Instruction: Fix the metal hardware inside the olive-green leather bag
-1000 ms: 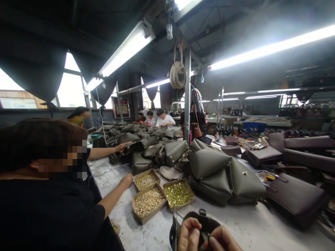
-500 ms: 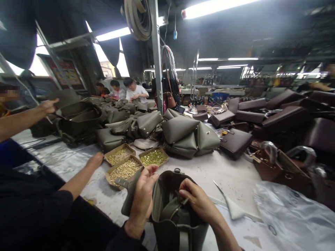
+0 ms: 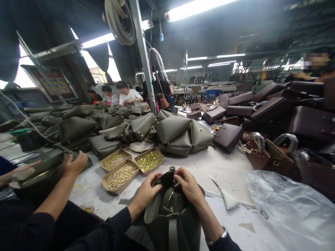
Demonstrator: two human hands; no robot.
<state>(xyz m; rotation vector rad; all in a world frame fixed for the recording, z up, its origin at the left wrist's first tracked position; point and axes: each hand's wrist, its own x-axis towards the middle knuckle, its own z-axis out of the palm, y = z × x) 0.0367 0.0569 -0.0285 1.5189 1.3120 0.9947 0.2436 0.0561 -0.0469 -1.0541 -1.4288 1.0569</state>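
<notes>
A pale worktable point(image 3: 230, 167) bore heaped olive bags point(image 3: 180, 134). An open olive bag point(image 3: 170, 216) stood at its near edge, its rim pinched by the curled fingers of the left hand point(image 3: 146, 193) and right hand point(image 3: 190, 186). Three cardboard trays of rivets point(image 3: 131, 165) lay just beyond.

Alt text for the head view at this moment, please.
Both hands, left hand and right hand, grip the open top of an olive-green bag on a worktable, near three cardboard trays of brass studs.
</notes>
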